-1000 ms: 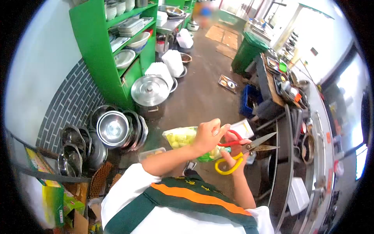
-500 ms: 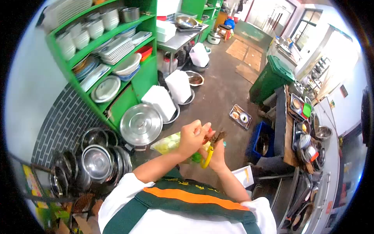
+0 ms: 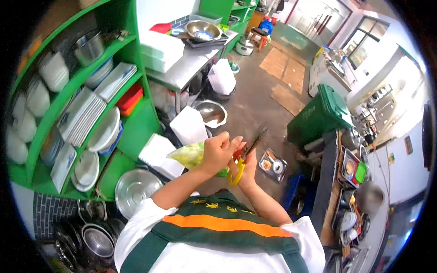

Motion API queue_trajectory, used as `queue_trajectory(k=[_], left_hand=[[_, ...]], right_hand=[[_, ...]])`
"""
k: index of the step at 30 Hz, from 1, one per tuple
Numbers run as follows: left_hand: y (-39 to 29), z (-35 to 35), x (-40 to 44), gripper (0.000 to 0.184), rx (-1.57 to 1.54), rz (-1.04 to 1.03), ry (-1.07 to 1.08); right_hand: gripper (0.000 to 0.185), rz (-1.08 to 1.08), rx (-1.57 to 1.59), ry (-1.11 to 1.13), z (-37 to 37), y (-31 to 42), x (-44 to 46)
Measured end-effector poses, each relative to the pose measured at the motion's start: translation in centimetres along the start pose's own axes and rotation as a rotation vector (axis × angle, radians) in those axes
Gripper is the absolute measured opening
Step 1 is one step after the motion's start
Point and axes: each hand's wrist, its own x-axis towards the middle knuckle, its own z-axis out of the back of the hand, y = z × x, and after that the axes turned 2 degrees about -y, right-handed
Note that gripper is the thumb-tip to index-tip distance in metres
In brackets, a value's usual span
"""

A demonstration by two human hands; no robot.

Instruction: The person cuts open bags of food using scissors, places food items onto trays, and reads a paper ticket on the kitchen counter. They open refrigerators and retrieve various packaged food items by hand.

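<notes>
My left hand [image 3: 217, 152] is closed, its fingertips close to the red handle of the scissors; what it pinches is too small to make out. My right hand [image 3: 247, 172] grips the scissors [image 3: 236, 175], which have one yellow and one red handle, with the dark blades pointing up and away. A clear plastic bag of pale yellow-green pieces [image 3: 189, 155] shows behind and left of my left hand. Part of its green print appears below that hand, and the rest of the bag is hidden.
Green shelves [image 3: 132, 95] with dishes stand at left, above metal basins [image 3: 98, 241] and a large round lid [image 3: 136, 189]. White foam boxes [image 3: 189, 126] are ahead. A small tray [image 3: 273, 165] lies on the floor, near a green bin [image 3: 318, 113] and a cluttered counter [image 3: 328, 204] at right.
The view has turned and now shows more of the shelves and far room. The scissors have swung from pointing right to pointing up and away. Both hands have come closer together.
</notes>
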Motion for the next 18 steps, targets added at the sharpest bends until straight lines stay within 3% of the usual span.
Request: queue_trajectory(k=[4, 6, 8, 12, 13, 18], left_hand=[[3.8, -1.9, 9.7, 0.043, 0.063, 0.017, -0.085], [6.1, -2.5, 14.6, 0.039, 0.104, -0.063, -0.241], [8.5, -3.7, 19.0, 0.025, 0.078, 0.034, -0.326], [15.3, -4.2, 27.7, 0.028, 0.357, 0.051, -0.443], [17.4, -4.1, 29.6, 0.029, 0.38, 0.134, -0.467], [23.2, -1.6, 38.2, 0.036, 0.407, 0.128, -0.803]], right_hand=[[0.03, 0.238, -0.072, 0.157, -0.2, -4.1, 11.4], [0.029, 0.137, 0.129, 0.27, -1.1, -7.0, 17.5], [0.029, 0.046, 0.201, 0.389, -1.9, -9.1, 23.3], [0.033, -0.059, 0.441, 0.551, -4.6, -16.2, 34.1], [0.034, -0.094, 0.418, 0.595, -5.2, -17.9, 36.7], [0.035, -0.033, 0.287, 0.776, -11.0, -21.3, 46.4]])
